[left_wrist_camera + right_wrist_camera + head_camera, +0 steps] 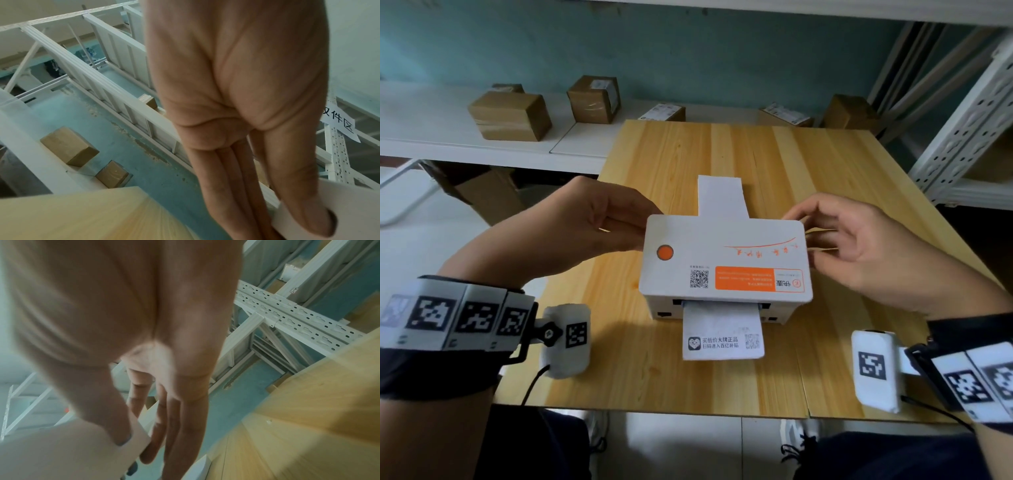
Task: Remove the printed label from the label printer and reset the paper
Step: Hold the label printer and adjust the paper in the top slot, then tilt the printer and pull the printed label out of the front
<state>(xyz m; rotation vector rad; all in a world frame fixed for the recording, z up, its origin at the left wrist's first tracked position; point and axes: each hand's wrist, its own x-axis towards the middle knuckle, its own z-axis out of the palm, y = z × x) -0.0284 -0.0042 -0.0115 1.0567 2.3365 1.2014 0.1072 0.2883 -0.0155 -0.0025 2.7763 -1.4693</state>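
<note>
Hands flank a white label printer (724, 260) that sits near the middle of a pale wooden surface (825, 192). The left hand (599, 219) reaches to the printer's left edge; its wrist view shows the thumb (304, 186) lying on top of the white lid and the fingers (226, 186) held together underneath, so its grip pinches the lid's edge. The right hand (859, 246) is at the printer's right side; its wrist view shows the thumb (111, 418) pressed on the lid's top corner and the fingers (180, 426) reaching down beside the casing, a grip on that edge as well. A printed label (722, 334), white with a small logo, lines of text and a square code, sticks out of the slot on the side of the printer nearest the person and lies flat on the surface. A blank white strip of paper (720, 195) extends from the far side of the printer. The lid carries an orange round button (665, 252) and an orange sticker (744, 278). Several brown cardboard boxes (510, 114) stand on a white shelf (431, 130) beyond the surface, and a white metal rack (962, 137) stands to the right.
</note>
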